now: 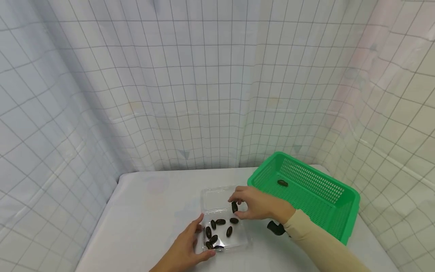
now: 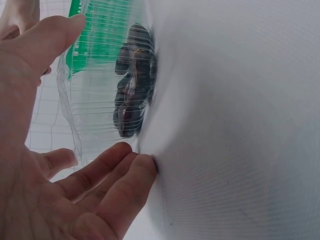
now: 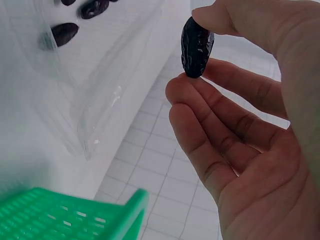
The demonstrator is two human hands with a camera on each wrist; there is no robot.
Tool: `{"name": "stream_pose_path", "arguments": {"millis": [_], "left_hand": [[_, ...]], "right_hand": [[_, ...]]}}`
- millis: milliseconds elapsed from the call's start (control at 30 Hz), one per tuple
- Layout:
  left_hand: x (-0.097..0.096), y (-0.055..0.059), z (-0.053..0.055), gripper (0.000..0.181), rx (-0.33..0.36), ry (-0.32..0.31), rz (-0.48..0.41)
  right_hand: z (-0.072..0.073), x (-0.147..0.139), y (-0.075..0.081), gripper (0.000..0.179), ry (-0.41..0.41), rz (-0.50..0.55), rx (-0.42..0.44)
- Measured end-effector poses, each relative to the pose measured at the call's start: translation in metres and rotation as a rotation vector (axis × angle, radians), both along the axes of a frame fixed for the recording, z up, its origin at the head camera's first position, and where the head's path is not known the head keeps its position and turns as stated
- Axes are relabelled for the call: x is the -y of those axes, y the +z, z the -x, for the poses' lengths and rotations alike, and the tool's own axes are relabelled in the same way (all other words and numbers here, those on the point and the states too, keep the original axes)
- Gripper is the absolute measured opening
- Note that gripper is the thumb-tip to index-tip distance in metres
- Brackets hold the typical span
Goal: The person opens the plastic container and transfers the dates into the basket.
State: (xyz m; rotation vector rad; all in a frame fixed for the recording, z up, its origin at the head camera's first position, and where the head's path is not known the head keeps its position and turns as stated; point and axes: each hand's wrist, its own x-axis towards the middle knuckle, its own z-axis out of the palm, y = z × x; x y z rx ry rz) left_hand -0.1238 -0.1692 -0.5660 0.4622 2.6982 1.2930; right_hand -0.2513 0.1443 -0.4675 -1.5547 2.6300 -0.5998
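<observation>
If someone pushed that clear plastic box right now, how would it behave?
The clear plastic box would probably slide rather than tip, since it looks low and sits flat on the white table. Its see-through, ribbed walls look thin, so it may flex. The dark oval pieces lie loose inside, so they might shift.

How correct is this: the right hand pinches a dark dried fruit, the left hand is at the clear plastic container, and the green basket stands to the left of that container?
Only the side is wrong: in the head view, the green basket stands to the right of the clear plastic container. The rest is right.
</observation>
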Motion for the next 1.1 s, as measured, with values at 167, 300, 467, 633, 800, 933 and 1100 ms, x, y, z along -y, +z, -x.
{"name": "stream_pose_path", "arguments": {"millis": [167,300,467,633,800,933,1100], "left_hand": [[-0.002,0.0,-0.001,0.121,0.0,-0.002,0.002],[-0.002,-0.001,-0.001,0.121,0.0,-0.003,0.006],[-0.002,-0.001,-0.001,0.121,-0.008,0.001,0.01],[-0.003,0.001,-0.001,0.122,-0.024,0.008,0.009],[-0.003,-0.001,0.0,0.122,-0.039,0.014,0.017],[-0.003,-0.003,0.0,0.122,-0.036,0.015,0.005],[-0.002,-0.002,-0.001,0.121,-0.031,0.017,-0.003]], "right_hand": [[0.004,-0.014,0.005,0.029,-0.027,0.042,-0.017],[0.006,-0.024,0.009,0.027,-0.069,0.066,-0.015],[0.012,-0.038,0.013,0.027,-0.122,0.069,-0.003],[0.02,-0.053,0.018,0.028,-0.171,0.083,-0.004],[0.031,-0.068,0.019,0.029,-0.231,0.086,0.002],[0.039,-0.081,0.018,0.031,-0.283,0.074,0.014],[0.051,-0.097,0.014,0.032,-0.33,0.071,0.043]]}}
